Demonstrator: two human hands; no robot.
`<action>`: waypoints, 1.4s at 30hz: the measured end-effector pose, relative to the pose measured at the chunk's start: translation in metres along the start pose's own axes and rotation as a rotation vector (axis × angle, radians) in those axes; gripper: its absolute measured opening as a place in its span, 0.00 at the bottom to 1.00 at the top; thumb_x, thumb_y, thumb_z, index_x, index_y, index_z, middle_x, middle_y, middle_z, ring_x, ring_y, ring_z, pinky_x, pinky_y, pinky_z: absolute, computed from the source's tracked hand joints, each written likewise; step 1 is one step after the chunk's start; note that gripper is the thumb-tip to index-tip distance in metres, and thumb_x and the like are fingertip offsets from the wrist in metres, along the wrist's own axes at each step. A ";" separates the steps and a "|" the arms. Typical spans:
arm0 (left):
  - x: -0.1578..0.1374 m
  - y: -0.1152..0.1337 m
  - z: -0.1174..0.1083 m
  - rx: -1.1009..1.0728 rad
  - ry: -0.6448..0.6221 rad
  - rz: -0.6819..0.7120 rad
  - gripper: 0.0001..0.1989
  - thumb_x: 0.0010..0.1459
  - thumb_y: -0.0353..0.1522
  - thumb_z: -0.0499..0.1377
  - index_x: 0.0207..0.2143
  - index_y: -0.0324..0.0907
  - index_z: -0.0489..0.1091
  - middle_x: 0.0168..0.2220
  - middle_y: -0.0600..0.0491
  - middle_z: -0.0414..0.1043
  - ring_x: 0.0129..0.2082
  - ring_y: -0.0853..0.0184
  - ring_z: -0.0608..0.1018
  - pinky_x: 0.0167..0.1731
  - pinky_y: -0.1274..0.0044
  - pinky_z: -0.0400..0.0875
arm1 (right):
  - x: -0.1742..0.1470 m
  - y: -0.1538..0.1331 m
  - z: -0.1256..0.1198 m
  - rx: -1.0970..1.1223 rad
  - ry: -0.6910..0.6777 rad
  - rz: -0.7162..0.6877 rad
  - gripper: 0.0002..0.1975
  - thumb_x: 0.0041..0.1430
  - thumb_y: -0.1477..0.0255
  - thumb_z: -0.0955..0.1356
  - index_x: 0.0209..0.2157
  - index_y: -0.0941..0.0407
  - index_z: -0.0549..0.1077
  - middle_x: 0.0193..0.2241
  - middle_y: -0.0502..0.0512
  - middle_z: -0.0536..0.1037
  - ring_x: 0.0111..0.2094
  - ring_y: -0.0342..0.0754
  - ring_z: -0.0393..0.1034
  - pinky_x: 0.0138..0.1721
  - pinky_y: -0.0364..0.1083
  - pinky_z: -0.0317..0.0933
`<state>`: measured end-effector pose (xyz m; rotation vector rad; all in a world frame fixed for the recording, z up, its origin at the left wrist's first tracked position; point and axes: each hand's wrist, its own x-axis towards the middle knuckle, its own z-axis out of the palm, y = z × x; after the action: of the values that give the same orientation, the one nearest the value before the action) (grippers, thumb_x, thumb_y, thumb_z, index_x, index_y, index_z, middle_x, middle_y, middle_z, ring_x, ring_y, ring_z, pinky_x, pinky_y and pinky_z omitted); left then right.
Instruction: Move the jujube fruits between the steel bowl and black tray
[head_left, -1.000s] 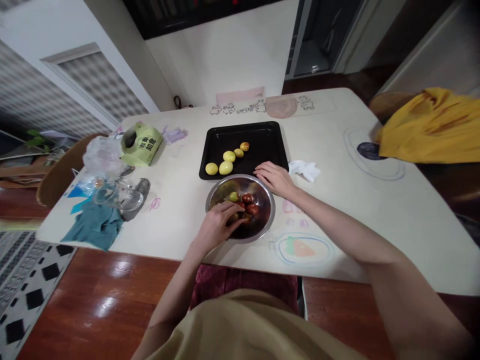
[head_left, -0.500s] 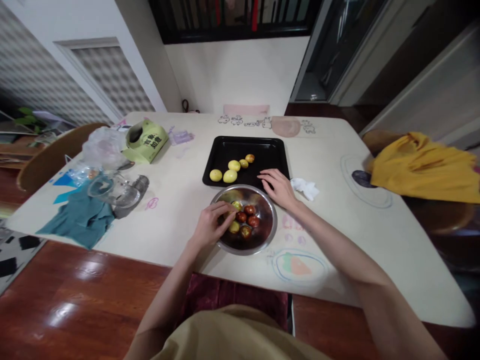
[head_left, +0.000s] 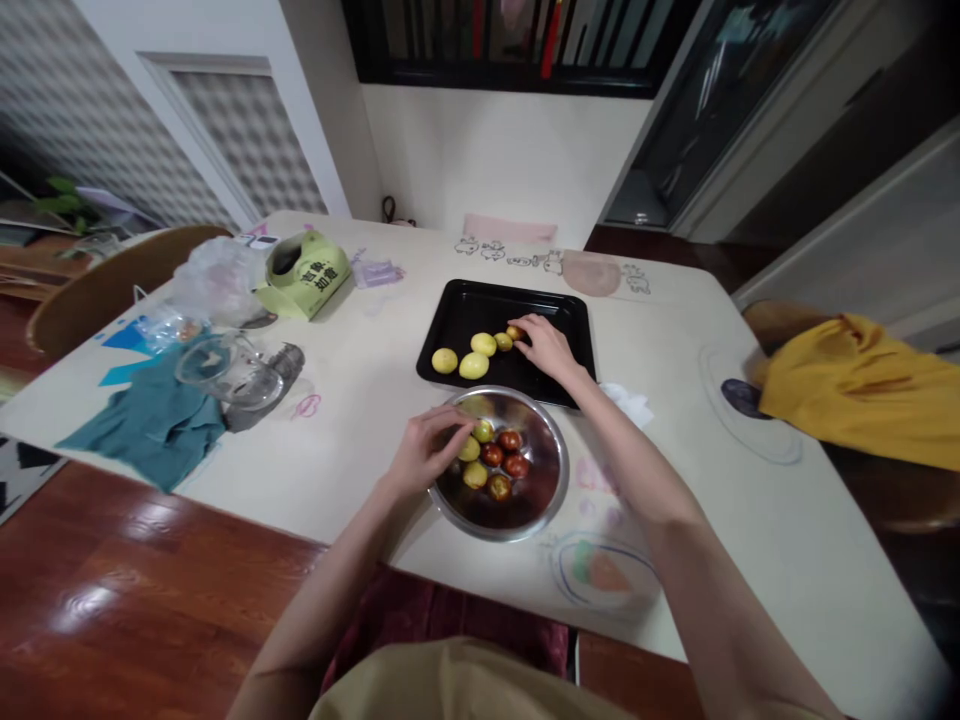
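A steel bowl (head_left: 551, 490) near the table's front edge holds several small round fruits, some glossy red-brown (head_left: 516, 466) and some yellow-green (head_left: 475, 475). My left hand (head_left: 429, 450) reaches over its left rim, fingers and thumb curled together beside the yellow-green fruits; what lies between them is hidden. Behind the bowl is a black baking tray (head_left: 495, 300) with larger yellow fruits (head_left: 474, 366) and a small olive-yellow fruit (head_left: 503, 342) on it. Over the tray, my right hand (head_left: 549, 345) has its fingertips and thumb around a small brownish-yellow fruit (head_left: 514, 332), partly covered.
A crumpled white tissue (head_left: 630, 405) lies right of the tray. On the left are a glass jug (head_left: 232, 372) on its side, a teal cloth (head_left: 154, 420), a plastic bag (head_left: 217, 280) and a green paper box (head_left: 311, 275). Yellow cloth (head_left: 862, 390) hangs over the right chair.
My right hand has moved from the tray's right edge inward and left to the small brownish-yellow fruit. My left hand stays at the bowl's left side. The view has shifted slightly.
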<state>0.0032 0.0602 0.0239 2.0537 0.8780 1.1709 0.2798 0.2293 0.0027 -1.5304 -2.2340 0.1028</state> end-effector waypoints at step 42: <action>-0.013 0.003 -0.002 -0.057 -0.067 0.098 0.12 0.74 0.34 0.57 0.41 0.41 0.81 0.42 0.45 0.85 0.42 0.61 0.85 0.45 0.68 0.80 | -0.161 -0.090 -0.083 0.224 -0.256 -0.318 0.16 0.67 0.81 0.68 0.51 0.51 0.77 0.50 0.59 0.82 0.52 0.59 0.79 0.56 0.62 0.76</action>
<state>-0.0033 0.0483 0.0207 2.0973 0.7110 1.1581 0.2817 0.0346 0.0557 -1.0821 -2.5341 0.4590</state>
